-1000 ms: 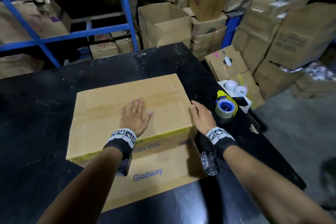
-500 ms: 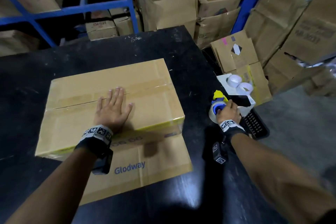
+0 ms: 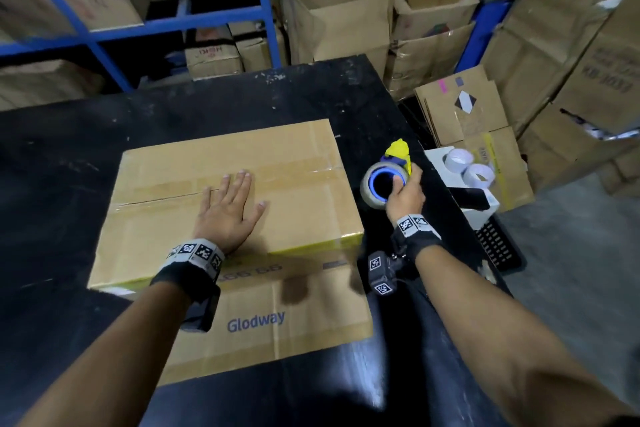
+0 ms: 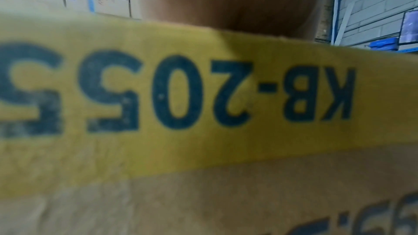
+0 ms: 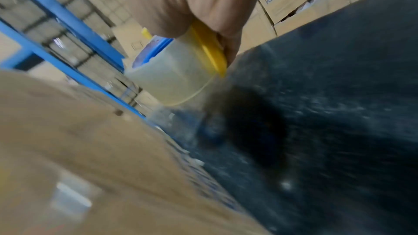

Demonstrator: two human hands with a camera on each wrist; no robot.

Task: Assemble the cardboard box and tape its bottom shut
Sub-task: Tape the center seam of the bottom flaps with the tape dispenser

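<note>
Nearest the head camera, on the black tabletop (image 3: 86, 156), I see the brown cardboard box (image 3: 294, 204) standing with its bottom face up and one loose flap lying flat toward me. That flap reads "Glodway" in blue print. The side wall above it carries a yellow band; the left wrist view reads it upside down as "KB-205", and further digits below are too blurred to read.

1. My left hand (image 3: 227, 215) lies flat on the upturned bottom face, fingers (image 3: 239, 184) straight and spread, just beside the centre seam. I judge that it presses the two flaps level so the seam stays closed for taping.
2. A glossy strip already runs along the seam; I cannot tell whether it covers the full length.
3. To the right of the box, my right hand (image 3: 405, 196) grips the clear tape roll in its yellow-and-blue dispenser (image 3: 384, 180). The fingers are curled round the yellow frame, as the right wrist view confirms. The dispenser is near the box's right edge but apart from it, so I judge that taping has not started with this grip.

Beyond the tabletop edge, two white tape rolls (image 3: 467, 165) rest on a white carton. Farther off stand stacked brown cartons (image 3: 588, 62); one reads "FOAM CLEANER KB-3033" in the right wrist view. Blue steel shelving (image 3: 173, 21) fills the far left.
</note>
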